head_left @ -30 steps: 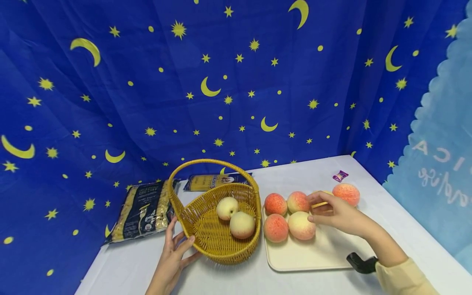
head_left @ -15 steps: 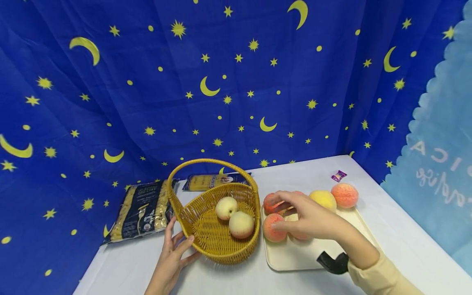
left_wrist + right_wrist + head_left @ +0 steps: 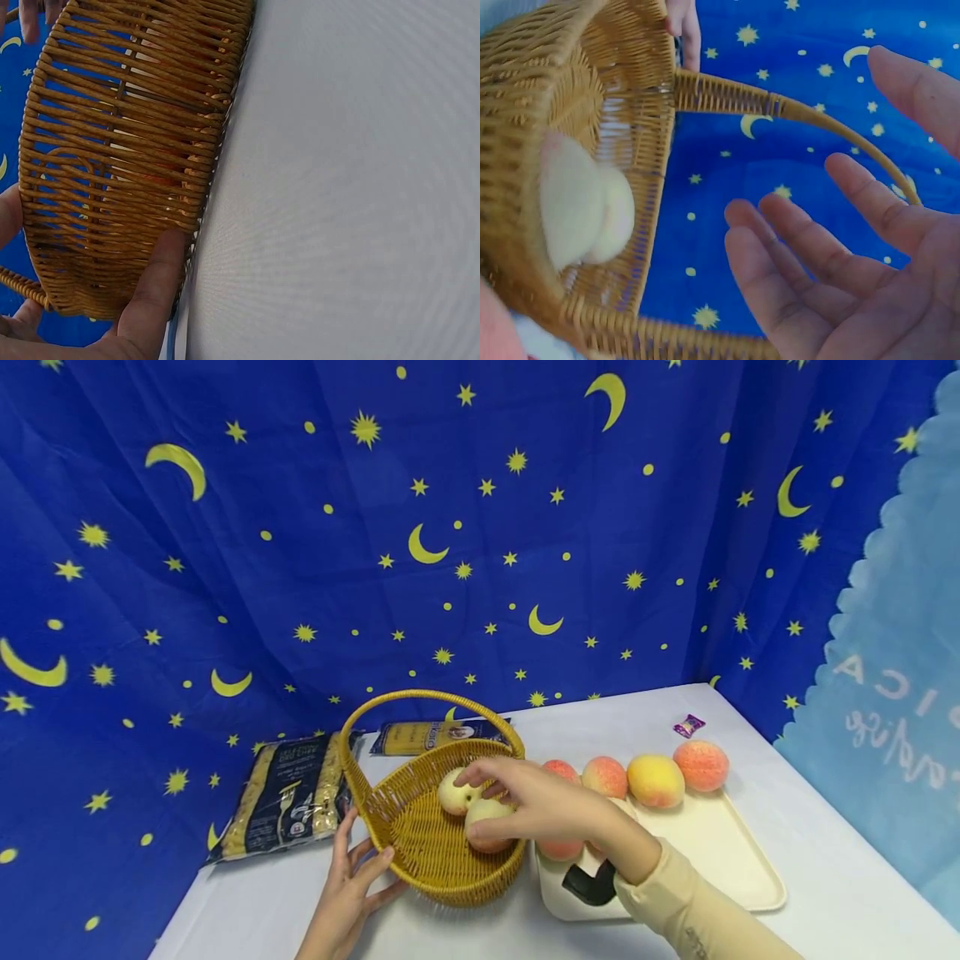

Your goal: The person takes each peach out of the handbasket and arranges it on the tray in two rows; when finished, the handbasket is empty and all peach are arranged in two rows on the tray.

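Note:
My left hand (image 3: pixel 351 881) holds the left side of a yellow-brown wicker basket (image 3: pixel 450 893), thumb at the rim. In the left wrist view a finger (image 3: pixel 154 289) lies against the woven wall (image 3: pixel 112 150). Two pale peaches sit inside the basket, one farther back (image 3: pixel 452 795) and one nearer (image 3: pixel 486 814). Over the basket's right side hovers my right hand (image 3: pixel 543 797), fingers spread and loosely bent. The right wrist view shows its palm (image 3: pixel 900 300) empty, beside the basket's handle (image 3: pixel 817 120). It overlaps the nearer pale peach in the head view.
Right of the basket, a cream tray (image 3: pixel 738 852) bears several red-and-yellow peaches, including a yellow one (image 3: pixel 656 781) and a red one (image 3: pixel 701 766); my right forearm hides some. Behind are a candy (image 3: pixel 688 725), a dark pasta bag (image 3: pixel 292 802) and a spaghetti packet (image 3: pixel 420 737).
My right hand has moved left from the peaches on the tray to over the basket, uncovering the yellow peach. My left hand and the basket have stayed put.

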`<action>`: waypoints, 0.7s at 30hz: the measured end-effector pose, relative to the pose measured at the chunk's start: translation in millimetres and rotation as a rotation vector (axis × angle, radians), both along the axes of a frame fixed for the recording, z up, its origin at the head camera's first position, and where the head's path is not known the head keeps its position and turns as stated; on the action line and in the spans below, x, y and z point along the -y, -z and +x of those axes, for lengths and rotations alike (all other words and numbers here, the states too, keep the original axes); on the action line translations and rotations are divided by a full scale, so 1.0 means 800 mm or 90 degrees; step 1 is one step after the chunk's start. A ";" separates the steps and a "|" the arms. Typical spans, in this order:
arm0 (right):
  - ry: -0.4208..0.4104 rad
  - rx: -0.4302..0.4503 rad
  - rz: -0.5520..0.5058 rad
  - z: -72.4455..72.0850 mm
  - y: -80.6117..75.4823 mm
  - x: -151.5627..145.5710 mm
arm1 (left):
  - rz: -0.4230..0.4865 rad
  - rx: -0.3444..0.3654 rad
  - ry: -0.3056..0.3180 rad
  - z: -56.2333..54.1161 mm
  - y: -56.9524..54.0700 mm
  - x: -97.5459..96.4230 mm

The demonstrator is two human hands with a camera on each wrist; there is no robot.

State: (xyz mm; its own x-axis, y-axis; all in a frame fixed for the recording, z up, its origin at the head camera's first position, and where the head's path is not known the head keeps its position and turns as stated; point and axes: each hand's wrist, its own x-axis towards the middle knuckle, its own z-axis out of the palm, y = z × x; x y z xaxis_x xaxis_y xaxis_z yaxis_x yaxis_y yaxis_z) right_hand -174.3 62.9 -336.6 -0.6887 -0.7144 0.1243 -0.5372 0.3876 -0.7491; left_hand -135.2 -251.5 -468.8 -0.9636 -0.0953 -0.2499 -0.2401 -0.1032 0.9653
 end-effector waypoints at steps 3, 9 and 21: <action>0.003 -0.001 0.013 -0.008 0.003 0.017 | 0.000 0.000 -0.001 0.000 0.001 0.000; 0.015 -0.008 0.089 -0.024 0.008 0.050 | -0.004 0.005 0.003 0.000 0.000 0.001; 0.087 0.043 0.182 -0.055 0.019 0.094 | -0.003 0.008 0.012 -0.001 -0.001 0.001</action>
State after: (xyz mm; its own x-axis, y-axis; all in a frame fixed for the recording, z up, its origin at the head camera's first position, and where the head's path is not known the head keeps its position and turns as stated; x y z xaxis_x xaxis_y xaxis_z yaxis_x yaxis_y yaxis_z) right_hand -218.1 -12.4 -351.5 -0.7807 -0.6137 -0.1176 -0.4183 0.6531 -0.6312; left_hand -136.1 -252.0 -467.9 -0.9621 -0.0786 -0.2613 -0.2538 -0.0935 0.9627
